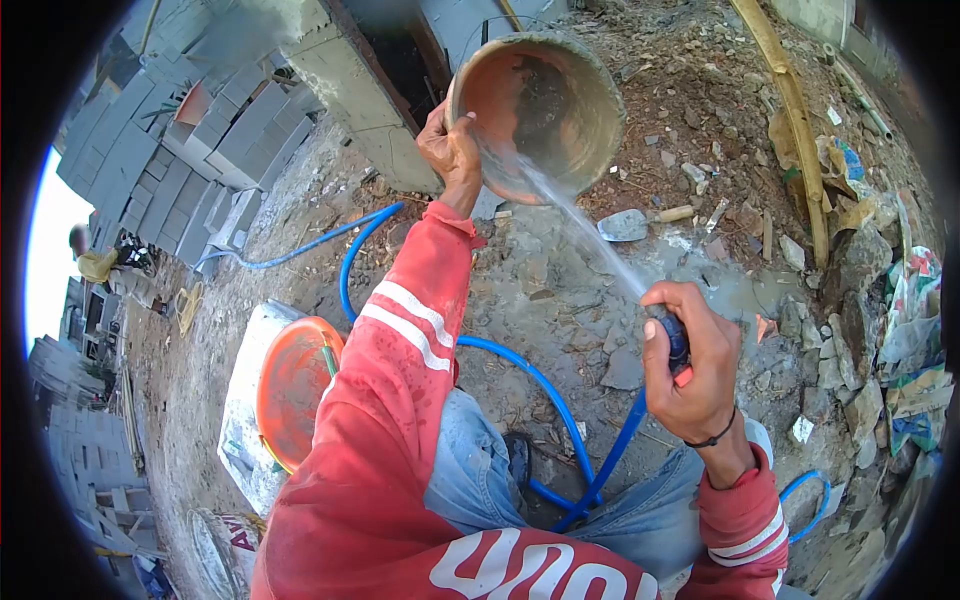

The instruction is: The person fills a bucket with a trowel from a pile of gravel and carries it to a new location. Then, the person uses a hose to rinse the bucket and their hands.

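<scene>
My left hand [452,152] is closed on the rim of a dirty orange bucket [590,100], tilted so its open mouth faces me. Grey residue coats the bucket's inside and rim. In my right hand [695,365] is a dark hose nozzle [672,335], gripped with thumb and fingers. A jet of water [590,235] shoots from it up and left into the bucket. The blue hose [620,445] runs down from the nozzle between my legs and loops away to the left.
An orange tub [285,385] stands at my left on a white sack. A trowel [622,225] lies on the wet ground beyond. Grey blocks [225,130] are stacked at far left, a wooden pole [790,110] leans at right beside rubble. A person [95,262] is far left.
</scene>
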A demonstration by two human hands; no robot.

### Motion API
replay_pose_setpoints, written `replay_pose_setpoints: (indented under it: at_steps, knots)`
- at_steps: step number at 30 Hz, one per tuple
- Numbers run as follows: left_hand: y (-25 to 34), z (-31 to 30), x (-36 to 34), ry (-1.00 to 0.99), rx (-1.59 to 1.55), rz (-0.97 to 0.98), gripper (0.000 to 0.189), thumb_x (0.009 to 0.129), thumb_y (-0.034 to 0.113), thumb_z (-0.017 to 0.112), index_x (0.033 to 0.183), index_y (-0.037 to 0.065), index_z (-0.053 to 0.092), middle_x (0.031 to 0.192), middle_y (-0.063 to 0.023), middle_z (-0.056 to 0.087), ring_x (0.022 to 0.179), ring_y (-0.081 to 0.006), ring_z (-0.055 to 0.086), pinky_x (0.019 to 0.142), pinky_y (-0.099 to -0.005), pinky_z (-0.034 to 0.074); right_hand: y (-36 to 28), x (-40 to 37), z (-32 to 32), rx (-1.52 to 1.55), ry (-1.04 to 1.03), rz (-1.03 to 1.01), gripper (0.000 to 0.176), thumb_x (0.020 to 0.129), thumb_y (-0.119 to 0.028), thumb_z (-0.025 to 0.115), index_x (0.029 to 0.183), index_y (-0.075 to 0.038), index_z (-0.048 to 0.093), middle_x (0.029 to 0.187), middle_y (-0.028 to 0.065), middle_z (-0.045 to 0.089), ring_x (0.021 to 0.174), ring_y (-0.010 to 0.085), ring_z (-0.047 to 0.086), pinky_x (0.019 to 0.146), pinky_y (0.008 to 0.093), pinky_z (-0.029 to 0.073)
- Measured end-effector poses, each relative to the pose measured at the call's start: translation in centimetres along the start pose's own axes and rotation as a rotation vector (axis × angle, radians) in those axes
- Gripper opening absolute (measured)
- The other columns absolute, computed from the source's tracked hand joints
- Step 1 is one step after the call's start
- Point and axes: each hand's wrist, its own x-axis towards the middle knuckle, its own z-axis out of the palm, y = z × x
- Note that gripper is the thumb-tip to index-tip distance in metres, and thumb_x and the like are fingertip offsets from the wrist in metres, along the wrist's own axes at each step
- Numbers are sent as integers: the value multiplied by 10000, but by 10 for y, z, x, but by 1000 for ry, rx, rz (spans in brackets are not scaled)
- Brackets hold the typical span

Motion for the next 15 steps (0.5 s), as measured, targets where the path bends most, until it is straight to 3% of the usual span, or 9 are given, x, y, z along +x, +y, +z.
replay_pose_setpoints:
  at_steps: [10, 15]
  knots:
    - [5, 7, -22, -136, 225, 41, 302, 664, 48, 655, 922, -61, 771, 1075, -166, 769, 950, -241, 720, 880, -344, 539, 3, -1, -3, -21, 35, 45, 199, 885, 23, 607, 1081, -9, 620, 734, 134, 630, 568, 295, 625, 548, 351, 473]
    - [2, 6, -31, -164, 254, 101, 237, 665, 51, 618, 832, -84, 719, 1059, -169, 769, 879, -251, 717, 833, -334, 541, 5, -1, -5, 26, 76, 99, 206, 887, 31, 606, 1088, -11, 618, 707, 114, 616, 557, 222, 612, 554, 340, 464]
